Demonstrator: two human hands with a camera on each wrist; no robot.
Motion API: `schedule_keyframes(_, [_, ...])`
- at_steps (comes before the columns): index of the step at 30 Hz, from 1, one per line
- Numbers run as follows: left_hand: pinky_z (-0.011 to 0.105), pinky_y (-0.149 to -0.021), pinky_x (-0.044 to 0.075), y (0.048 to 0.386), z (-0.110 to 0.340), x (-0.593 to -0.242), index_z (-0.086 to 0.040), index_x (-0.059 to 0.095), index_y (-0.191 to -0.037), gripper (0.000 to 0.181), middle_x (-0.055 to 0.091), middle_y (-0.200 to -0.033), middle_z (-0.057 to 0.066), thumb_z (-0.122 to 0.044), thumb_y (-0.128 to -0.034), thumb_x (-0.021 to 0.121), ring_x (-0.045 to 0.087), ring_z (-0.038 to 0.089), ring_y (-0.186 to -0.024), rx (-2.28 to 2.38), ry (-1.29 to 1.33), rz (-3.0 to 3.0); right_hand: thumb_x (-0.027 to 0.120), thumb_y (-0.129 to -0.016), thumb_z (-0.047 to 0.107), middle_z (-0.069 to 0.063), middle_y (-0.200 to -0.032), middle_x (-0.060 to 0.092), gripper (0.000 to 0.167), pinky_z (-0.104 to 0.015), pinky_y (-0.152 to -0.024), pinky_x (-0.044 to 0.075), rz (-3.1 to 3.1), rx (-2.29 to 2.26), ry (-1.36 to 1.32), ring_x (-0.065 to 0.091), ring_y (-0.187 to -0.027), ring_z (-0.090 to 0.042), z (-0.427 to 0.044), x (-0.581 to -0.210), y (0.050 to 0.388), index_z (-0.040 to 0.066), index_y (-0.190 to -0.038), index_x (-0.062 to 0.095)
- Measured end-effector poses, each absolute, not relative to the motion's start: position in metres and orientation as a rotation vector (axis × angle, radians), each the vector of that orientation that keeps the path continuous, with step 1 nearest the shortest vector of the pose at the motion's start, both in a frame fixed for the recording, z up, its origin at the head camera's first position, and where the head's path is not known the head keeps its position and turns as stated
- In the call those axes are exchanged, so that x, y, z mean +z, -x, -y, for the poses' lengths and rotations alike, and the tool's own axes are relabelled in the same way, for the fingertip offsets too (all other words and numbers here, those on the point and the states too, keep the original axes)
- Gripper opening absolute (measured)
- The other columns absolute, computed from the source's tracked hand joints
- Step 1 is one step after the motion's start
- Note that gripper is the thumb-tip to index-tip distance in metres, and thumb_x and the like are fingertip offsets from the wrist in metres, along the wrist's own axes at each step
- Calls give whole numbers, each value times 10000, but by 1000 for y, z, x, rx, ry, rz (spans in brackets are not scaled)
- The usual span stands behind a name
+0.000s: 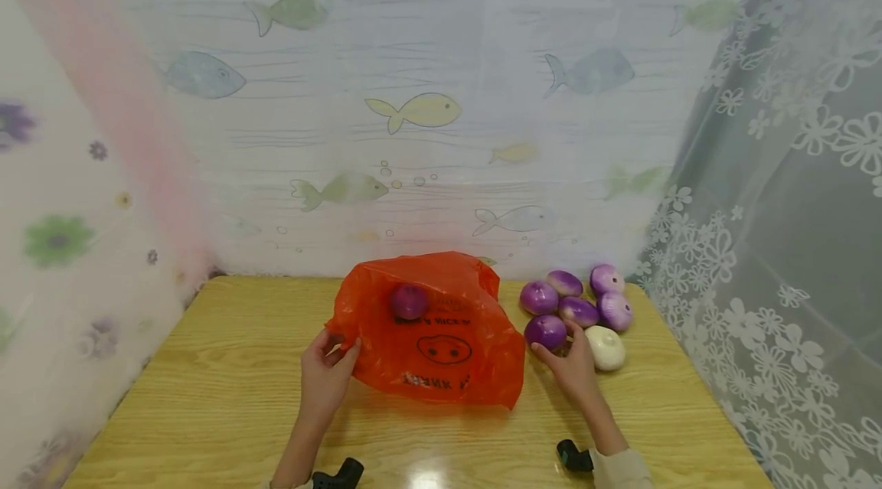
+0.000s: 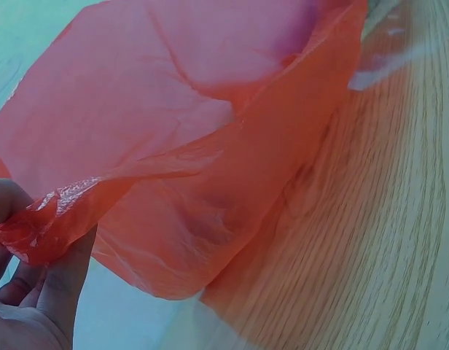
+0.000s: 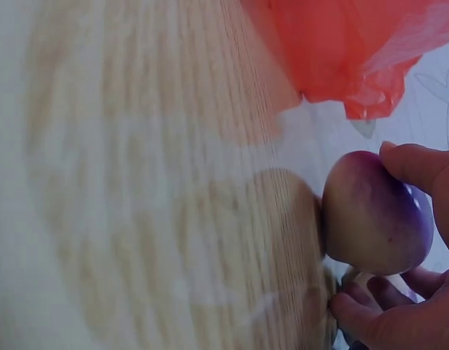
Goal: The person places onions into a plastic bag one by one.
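Observation:
An orange-red plastic bag (image 1: 441,366) with dark print lies at the middle of the table. One purple onion (image 1: 409,301) shows in its mouth area. My left hand (image 1: 325,378) pinches the bag's left edge, and bunched film shows between thumb and fingers in the left wrist view. Right of the bag, my right hand (image 1: 577,373) holds a purple onion (image 1: 544,333) between thumb and fingers. In the right wrist view this onion (image 3: 374,219) has a pale lower side; it sits at the table surface. A white onion (image 1: 605,348) lies just right of that hand.
Several more purple onions (image 1: 578,312) are grouped at the table's back right. The wooden table (image 1: 227,366) reaches back to a fish-patterned curtain (image 1: 441,167). A floral lace curtain (image 1: 779,321) hangs on the right. Black devices (image 1: 573,456) are strapped near both wrists.

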State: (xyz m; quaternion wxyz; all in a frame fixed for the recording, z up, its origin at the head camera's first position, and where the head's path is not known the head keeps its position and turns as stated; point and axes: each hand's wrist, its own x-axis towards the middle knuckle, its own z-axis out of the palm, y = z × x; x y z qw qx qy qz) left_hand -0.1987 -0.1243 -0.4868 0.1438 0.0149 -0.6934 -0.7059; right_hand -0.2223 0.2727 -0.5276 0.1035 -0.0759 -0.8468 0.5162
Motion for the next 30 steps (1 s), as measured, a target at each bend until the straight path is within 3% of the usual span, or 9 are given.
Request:
schedule_keyframes(7, [190,-738,577,198,122,-487,77,613,-1218,306,624,-1004,74,53,-921,682,690,73,-800,-2020,-27,2005,791,-897,188,-337,-1518,365,860,-579,-1113,392,2504,1459,208,446,-1341,-467,-271,-528,228,-97,-1523,276])
schedule_keyframes(13, [195,-738,579,197,120,-488,64,615,-1242,322,626,-1058,175,49,-926,679,690,76,-815,-2009,-8,2007,794,-888,200,-343,-1508,387,842,-592,-1157,328,2542,1400,205,409,-1383,-474,-273,-528,233,-97,-1511,313])
schedule_keyframes(20, [186,-746,575,199,117,-487,65,619,-1226,313,620,-1026,114,41,-922,690,679,79,-812,-2007,-9,2004,801,-884,184,-323,-1423,491,690,-586,-1111,394,2566,1403,189,501,-1309,-459,-273,-523,231,-61,-1421,443])
schedule_keyframes(30, [172,-777,566,198,115,-488,59,624,-1233,322,631,-1054,134,43,-919,692,676,72,-842,-1996,1,2016,822,-853,116,-304,-1326,548,662,-528,-1018,456,2554,1399,174,558,-1202,-415,-272,-522,227,-45,-1398,482])
